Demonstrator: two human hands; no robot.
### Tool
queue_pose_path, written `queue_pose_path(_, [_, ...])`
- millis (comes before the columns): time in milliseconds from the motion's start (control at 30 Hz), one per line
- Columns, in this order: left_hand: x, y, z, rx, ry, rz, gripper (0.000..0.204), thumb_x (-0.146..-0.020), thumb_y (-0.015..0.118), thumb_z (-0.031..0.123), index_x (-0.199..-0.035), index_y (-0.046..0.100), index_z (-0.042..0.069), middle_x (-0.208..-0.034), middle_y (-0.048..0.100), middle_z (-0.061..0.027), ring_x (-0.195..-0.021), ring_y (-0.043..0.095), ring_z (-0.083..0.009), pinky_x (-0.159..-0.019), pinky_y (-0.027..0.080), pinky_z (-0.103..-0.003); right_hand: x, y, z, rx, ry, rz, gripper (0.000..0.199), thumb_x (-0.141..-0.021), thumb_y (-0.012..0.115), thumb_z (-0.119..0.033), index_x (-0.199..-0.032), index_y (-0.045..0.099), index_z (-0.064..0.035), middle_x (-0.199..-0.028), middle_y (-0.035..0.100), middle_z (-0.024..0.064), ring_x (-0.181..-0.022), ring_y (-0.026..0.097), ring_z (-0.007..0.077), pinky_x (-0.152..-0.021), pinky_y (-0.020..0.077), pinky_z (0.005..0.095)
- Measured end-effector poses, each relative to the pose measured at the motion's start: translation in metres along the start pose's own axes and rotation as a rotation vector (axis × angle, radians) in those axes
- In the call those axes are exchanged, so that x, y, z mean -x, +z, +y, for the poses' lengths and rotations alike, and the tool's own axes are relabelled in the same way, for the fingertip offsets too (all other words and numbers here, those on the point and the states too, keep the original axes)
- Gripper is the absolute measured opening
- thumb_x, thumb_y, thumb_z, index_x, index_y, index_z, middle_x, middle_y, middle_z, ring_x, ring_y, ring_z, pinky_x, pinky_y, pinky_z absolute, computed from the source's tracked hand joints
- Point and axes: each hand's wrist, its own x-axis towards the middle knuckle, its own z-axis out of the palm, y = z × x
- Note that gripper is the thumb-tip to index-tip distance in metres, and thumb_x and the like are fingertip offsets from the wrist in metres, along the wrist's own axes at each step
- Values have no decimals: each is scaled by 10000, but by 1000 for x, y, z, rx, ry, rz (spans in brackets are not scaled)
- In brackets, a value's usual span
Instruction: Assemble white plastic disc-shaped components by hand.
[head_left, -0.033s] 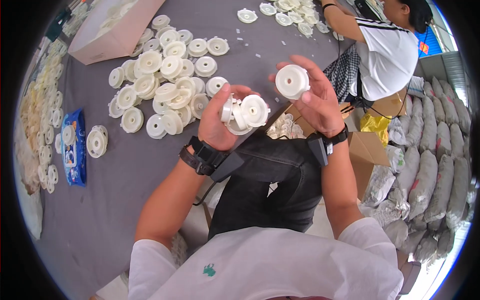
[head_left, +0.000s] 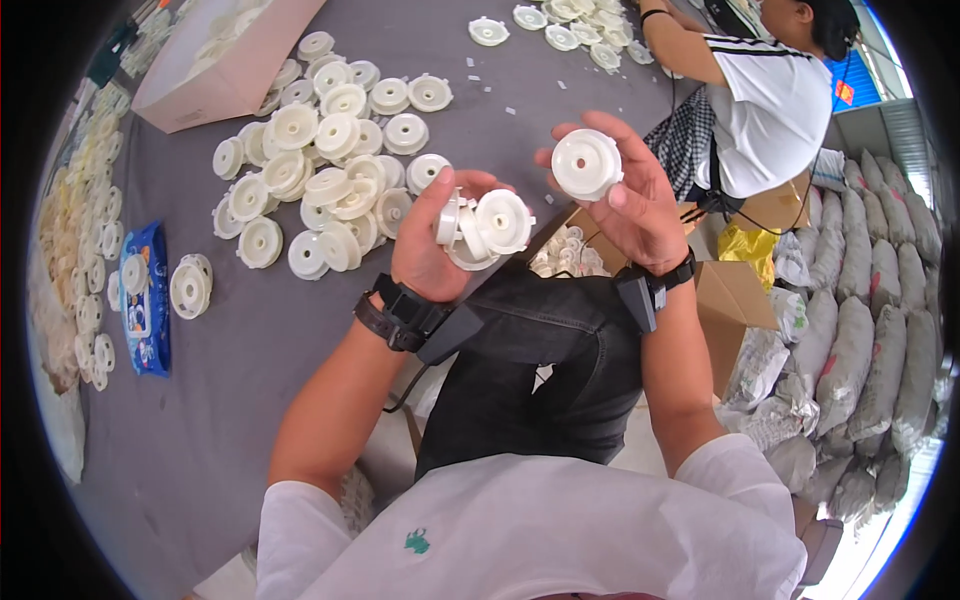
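Note:
Several white plastic discs with centre holes and raised rims sit together in my left hand, its fingers curled around them. One white round plastic disc is pinched between thumb and fingers of my right hand, its face turned up and its hole visible. The two hands are apart, both over the table's near edge and my lap. Just beyond my left hand, a loose pile of similar discs covers part of the grey table.
A pale box holding more pieces stands at the far left. Near it lie a blue wipes packet and a lone disc. Below my right hand is an open carton. A co-worker sits far right, before stacked sacks.

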Motion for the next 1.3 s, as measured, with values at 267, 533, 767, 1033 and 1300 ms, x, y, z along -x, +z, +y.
queue_pose_path(267, [-6, 1, 3, -70, 40, 20, 518, -1093, 393, 460, -1214, 633, 17, -1167, 707, -183, -1113, 690, -407, -900, 596, -540, 10, -17, -2, -159, -46, -83, 655, -962, 705, -192, -1515, 390, -37, -1495, 495, 214, -1371, 517, 432, -1172, 417, 483])
queue_pose_path(533, [-5, -2, 7, -44, 30, 7, 509, -1089, 410, 454, -1200, 640, 13, -1154, 710, -193, -1123, 683, -416, -905, 591, -552, 21, -28, -12, -71, 52, 20, 672, -923, 751, -162, -1493, 424, -24, -1418, 557, 229, -1283, 594, 386, -1061, 522, 413])
queue_pose_path(767, [-7, -1, 3, -62, 23, 27, 505, -1085, 423, 453, -1192, 646, 13, -1123, 708, -209, -1104, 684, -428, -887, 592, -543, 47, -89, -17, 1377, 460, -36, 470, -846, 788, -144, -1287, 647, -60, -1195, 659, 128, -1071, 656, 243, -932, 519, 356])
queue_pose_path(1033, [-3, 0, 7, -17, 30, 25, 501, -1087, 420, 435, -1193, 635, -5, -1126, 706, -193, -1056, 711, -324, -893, 600, -462, 13, 45, 0, 1189, -148, -193, 303, -774, 805, 0, -1053, 702, -63, -1030, 614, 80, -913, 620, 224, -768, 510, 331])
queue_pose_path(1300, [1, 8, 13, 56, 12, 44, 492, -1075, 446, 441, -1207, 638, 8, -1159, 703, -168, -1076, 698, -320, -881, 594, -509, -11, 46, -16, 1091, -94, -79, 151, -889, 727, -30, -1034, 689, -49, -843, 624, -8, -718, 585, 90, -640, 466, 258])
